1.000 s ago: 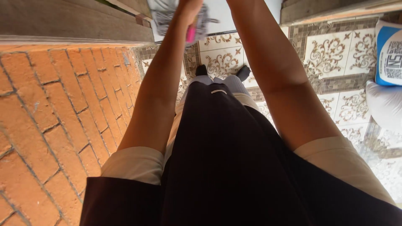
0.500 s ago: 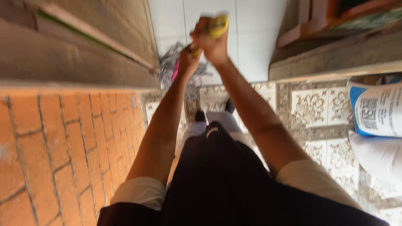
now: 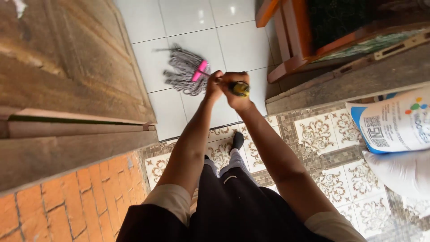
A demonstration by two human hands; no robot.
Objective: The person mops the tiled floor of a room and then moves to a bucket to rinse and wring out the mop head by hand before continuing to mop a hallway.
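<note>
On the far white tiled floor (image 3: 197, 27), left of your hands, a grey string mop head (image 3: 182, 76) is resting. Your left hand (image 3: 213, 87) and right hand (image 3: 235, 89) are both gripping its handle (image 3: 240, 88), fingers closed, a white sack (image 3: 394, 125) lying far right.
</note>
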